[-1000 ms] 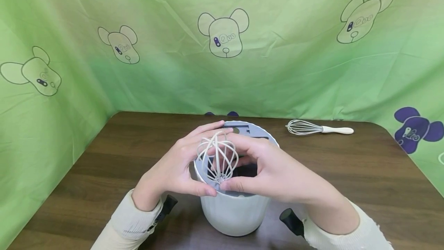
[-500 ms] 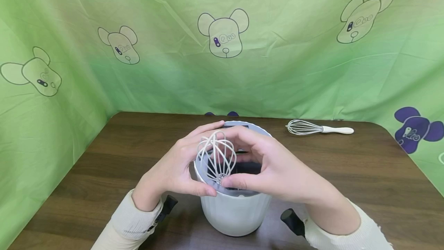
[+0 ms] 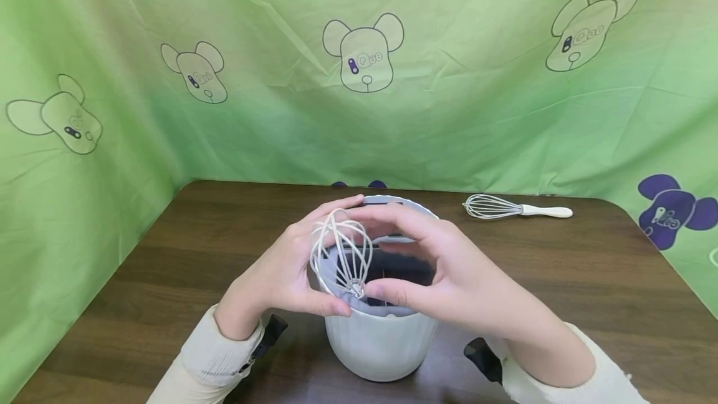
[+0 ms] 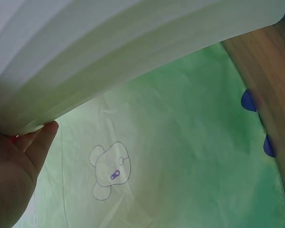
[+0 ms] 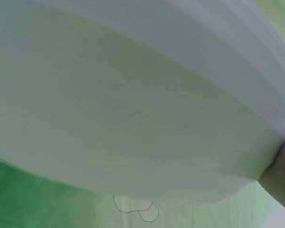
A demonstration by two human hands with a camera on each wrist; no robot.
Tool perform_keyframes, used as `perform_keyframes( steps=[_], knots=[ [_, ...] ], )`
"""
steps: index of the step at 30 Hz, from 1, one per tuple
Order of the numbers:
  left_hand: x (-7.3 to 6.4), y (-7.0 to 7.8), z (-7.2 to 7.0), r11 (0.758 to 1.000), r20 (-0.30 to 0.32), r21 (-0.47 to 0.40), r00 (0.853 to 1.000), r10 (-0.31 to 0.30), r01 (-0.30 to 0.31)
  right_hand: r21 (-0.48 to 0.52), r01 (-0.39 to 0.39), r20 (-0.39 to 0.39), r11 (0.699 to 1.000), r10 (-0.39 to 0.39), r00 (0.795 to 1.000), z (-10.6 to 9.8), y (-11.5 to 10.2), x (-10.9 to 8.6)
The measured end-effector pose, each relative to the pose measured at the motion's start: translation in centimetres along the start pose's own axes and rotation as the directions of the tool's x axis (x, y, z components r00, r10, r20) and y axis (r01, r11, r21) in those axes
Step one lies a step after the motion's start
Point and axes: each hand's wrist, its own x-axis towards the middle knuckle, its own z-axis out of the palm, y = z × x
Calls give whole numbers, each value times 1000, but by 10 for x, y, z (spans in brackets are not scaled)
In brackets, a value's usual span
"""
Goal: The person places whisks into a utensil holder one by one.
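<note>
A white utensil holder with a grey slotted top stands upright on the table in the head view. A whisk stands in it, its wire head up and leaning left, its handle hidden inside. My left hand grips the holder's left rim, thumb at the front and fingers stretched to the back. In the left wrist view its fingertips are at the rim of the holder. My right hand is curved loosely over the top, its thumb just right of the whisk's neck. The holder fills most of the right wrist view.
A second whisk with a white handle lies near the back edge of the brown wooden table. A green cloth printed with mouse heads hangs behind and at the sides. Dark wrist mounts show at both cuffs.
My right hand has shifted a little to the right, away from the whisk's neck, and its fingers have spread. The whisk now leans farther left. My left hand has stayed at the rim.
</note>
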Motion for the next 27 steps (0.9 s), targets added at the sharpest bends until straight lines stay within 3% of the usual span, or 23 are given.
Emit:
perform_keyframes(
  steps=[3,6,12,15,22,27],
  knots=[
    [1,0,0,1000,-6,8,1000,25,-25,-145,62,-22,987,-66,998,-1,1,-5],
    [1,-1,1,999,-14,8,999,38,-38,-272,131,-34,953,-146,989,-4,3,-10],
    [1,-1,2,998,-22,13,998,63,-63,-401,190,-7,896,-210,978,-9,3,-19],
    [2,0,2,998,-20,18,998,62,-61,-476,192,30,858,-202,979,-12,3,-24],
    [2,-1,2,997,-23,19,996,81,-81,-680,149,89,718,-120,989,-12,9,-38],
    [1,-1,3,996,-24,25,996,86,-85,-722,111,94,683,-61,994,-14,11,-44]
  ],
)
